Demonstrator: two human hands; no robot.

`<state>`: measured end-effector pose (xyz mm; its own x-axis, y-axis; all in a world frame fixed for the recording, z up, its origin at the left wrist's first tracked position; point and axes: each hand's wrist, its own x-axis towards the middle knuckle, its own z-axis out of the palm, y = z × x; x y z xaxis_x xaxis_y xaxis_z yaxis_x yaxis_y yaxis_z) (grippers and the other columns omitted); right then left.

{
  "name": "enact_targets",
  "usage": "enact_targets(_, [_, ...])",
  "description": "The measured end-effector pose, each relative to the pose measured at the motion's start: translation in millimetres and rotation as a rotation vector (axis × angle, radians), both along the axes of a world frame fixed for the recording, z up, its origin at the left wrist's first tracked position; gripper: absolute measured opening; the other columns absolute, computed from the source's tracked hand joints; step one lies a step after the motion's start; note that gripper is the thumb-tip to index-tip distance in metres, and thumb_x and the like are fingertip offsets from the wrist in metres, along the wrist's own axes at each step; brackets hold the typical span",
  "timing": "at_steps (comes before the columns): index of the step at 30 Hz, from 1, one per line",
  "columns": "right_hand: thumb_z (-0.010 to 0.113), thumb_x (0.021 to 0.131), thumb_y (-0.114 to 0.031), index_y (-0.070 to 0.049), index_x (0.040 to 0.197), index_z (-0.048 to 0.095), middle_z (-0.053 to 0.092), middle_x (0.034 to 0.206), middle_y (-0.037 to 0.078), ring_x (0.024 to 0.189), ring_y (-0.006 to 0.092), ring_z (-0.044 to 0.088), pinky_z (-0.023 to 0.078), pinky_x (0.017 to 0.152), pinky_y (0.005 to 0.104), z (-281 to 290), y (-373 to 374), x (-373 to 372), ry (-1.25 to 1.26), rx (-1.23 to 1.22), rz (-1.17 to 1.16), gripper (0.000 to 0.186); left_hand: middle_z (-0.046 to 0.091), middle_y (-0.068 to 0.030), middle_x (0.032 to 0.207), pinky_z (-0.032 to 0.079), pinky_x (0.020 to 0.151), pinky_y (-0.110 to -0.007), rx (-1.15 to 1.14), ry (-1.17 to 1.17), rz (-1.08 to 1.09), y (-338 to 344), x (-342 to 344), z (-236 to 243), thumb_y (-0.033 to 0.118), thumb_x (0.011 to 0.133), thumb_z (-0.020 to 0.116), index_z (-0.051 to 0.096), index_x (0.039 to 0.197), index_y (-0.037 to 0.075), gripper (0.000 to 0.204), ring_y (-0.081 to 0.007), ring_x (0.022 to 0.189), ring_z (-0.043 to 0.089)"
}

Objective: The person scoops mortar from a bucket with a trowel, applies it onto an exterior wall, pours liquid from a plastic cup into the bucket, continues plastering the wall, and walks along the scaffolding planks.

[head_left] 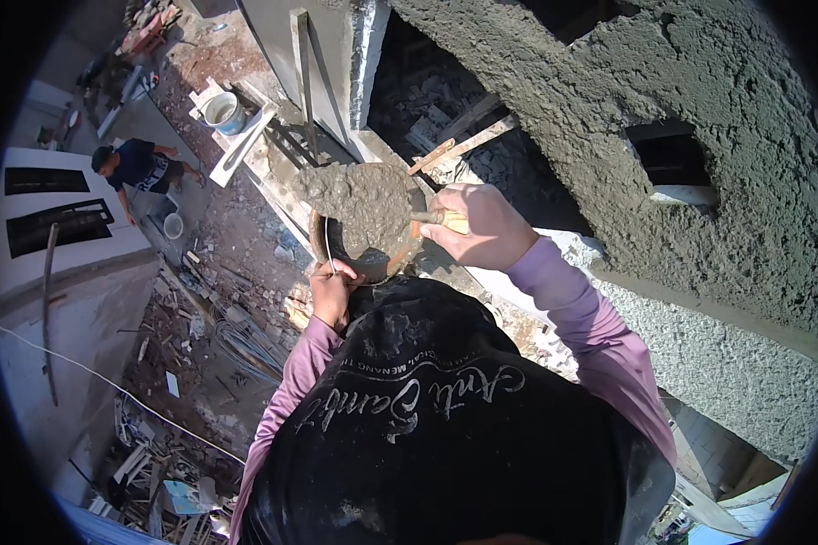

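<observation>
My right hand [486,227] is closed round the wooden handle of a trowel [425,218]. Its blade is hidden under a heap of wet grey mortar [364,193], which spreads over the mouth of a bucket [318,238]. More mortar shows inside the bucket, close against my body. At its near left side, my left hand [331,292] grips the bucket by the rim, near a thin pale wire handle. Whether the fingers hold the wire too, I cannot tell.
A rough plastered wall [700,54] with a square opening rises at right. Beyond the bucket, a paint pail [224,113] stands on planks [277,186]. Far below left, a person [145,168] is beside a white bucket [173,225]; rubble and coiled cable [245,343] lie there.
</observation>
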<state>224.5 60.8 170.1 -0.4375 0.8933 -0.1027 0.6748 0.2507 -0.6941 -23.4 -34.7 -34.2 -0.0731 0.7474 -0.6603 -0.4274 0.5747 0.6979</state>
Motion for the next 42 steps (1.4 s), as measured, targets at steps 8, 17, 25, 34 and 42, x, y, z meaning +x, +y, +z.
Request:
enact_targets(8, [0.06,0.093,-0.022,0.002,0.093,0.063,0.061,0.067,0.005,0.054,0.0101,0.056,0.046,0.047,0.0226,13,157,65,0.716,-0.691,-0.058,0.024,0.056,-0.005,0.074,0.055,0.062,-0.029,0.035,0.082,-0.072,4,4,11,-0.014,0.083,0.04,0.056,0.067,0.002,0.027,-0.0154,0.067,0.059])
enact_targets(17, [0.068,0.081,-0.032,0.004,0.092,0.068,0.068,0.082,0.02,0.082,0.0345,0.066,0.051,0.078,0.0418,-83,-89,115,-0.362,-0.12,-0.614,0.037,0.054,-0.0076,0.069,0.053,0.057,-0.028,0.291,0.338,-0.235,-1,9,25,-0.012,0.083,0.041,0.056,0.062,0.001,0.029,-0.0166,0.061,0.059])
enact_targets(25, [0.063,0.078,-0.024,0.003,0.081,0.07,0.067,0.086,0.027,0.085,0.0413,0.067,0.054,0.077,0.0451,-228,-53,-2,-0.595,-0.233,-0.157,0.027,0.051,-0.0071,0.082,0.06,0.066,-0.033,0.212,0.273,-0.343,8,32,23,-0.017,0.08,0.04,0.056,0.061,-0.001,0.029,-0.0188,0.068,0.058])
enact_targets(34, [0.074,0.076,-0.028,0.002,0.089,0.066,0.064,0.083,0.02,0.082,0.0396,0.063,0.05,0.072,0.0436,-83,-78,27,-0.184,0.045,-0.267,0.034,0.053,-0.0055,0.081,0.06,0.07,-0.034,0.083,0.018,-0.128,-3,14,-6,-0.017,0.083,0.038,0.055,0.068,-0.001,0.028,-0.0169,0.071,0.057])
enact_targets(42, [0.065,0.089,-0.02,0.002,0.087,0.065,0.062,0.067,0.006,0.055,0.0104,0.057,0.046,0.051,0.0243,65,18,79,0.483,-0.652,-0.052,0.022,0.053,-0.0066,0.082,0.06,0.069,-0.033,0.111,0.202,-0.177,-12,4,-5,-0.017,0.083,0.039,0.056,0.067,-0.001,0.028,-0.017,0.072,0.058])
